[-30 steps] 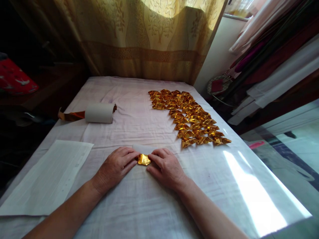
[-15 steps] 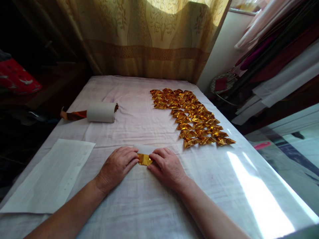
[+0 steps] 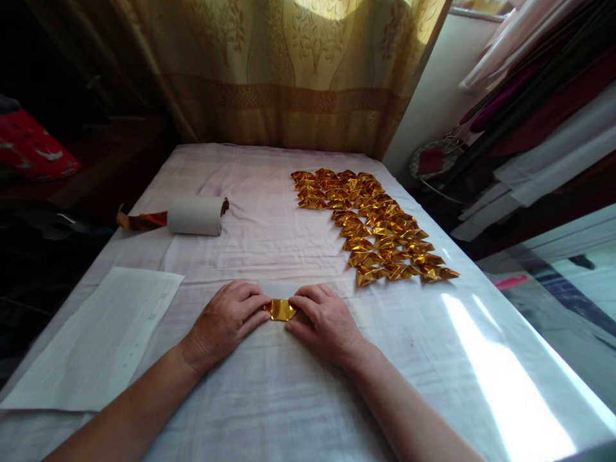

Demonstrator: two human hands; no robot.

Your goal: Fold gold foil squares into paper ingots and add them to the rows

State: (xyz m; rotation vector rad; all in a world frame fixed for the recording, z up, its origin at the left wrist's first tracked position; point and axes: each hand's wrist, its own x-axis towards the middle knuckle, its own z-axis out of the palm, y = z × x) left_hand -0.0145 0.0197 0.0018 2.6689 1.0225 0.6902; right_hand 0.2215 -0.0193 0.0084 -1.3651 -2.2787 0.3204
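Near the front middle of the cloth-covered table (image 3: 269, 391), a small piece of gold foil paper (image 3: 282, 310) is held flat between my two hands. My left hand (image 3: 231, 317) pinches its left end, and my right hand (image 3: 325, 321) pinches its right end. The fingertips cover both ends of the foil. Just behind it, a pale white sheet (image 3: 276, 289) shows between the hands. Farther right sit several rows of folded gold foil pieces (image 3: 366, 244), shaped like small ingots with pointed ends.
A grey-white roll (image 3: 195, 215) with orange-gold foil (image 3: 142, 221) at its left end lies at the back left. White paper (image 3: 101, 340) lies at the front left. A patterned curtain (image 3: 289, 96) hangs behind, and clothes (image 3: 543, 141) hang at right.
My left fingers have shifted slightly on the foil's left end, and its front surface now shows a bit flatter. The camera view has moved slightly; both hands still pinch the ends.
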